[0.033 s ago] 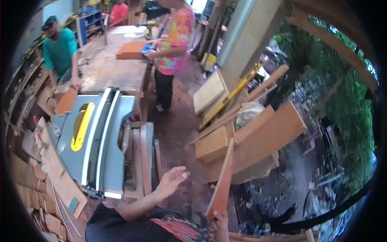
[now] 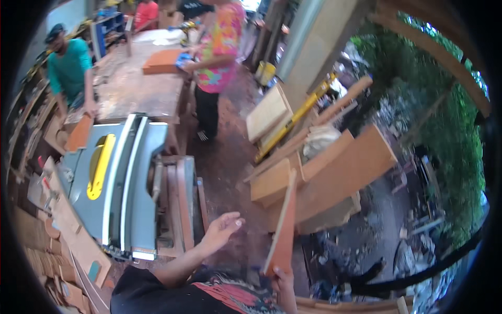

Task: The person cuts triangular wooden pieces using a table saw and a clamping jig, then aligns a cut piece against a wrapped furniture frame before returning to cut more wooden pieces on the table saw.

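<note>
My right hand (image 2: 283,278) grips the lower end of a long narrow wooden board (image 2: 285,222), which points away from me at a slight tilt. Held out over the reddish floor, my left hand (image 2: 221,231) is empty with its fingers apart. It hovers just right of the near end of a grey-blue table saw (image 2: 130,183) with a yellow blade guard (image 2: 99,166). Wooden strips (image 2: 183,204) lie along the saw's right side.
Wooden panels and boards (image 2: 334,178) lean in a pile to the right, with a yellow level (image 2: 296,118) among them. Beyond the saw is a workbench (image 2: 133,89). A person in a teal shirt (image 2: 70,68) and one in a colourful shirt (image 2: 222,49) stand at it.
</note>
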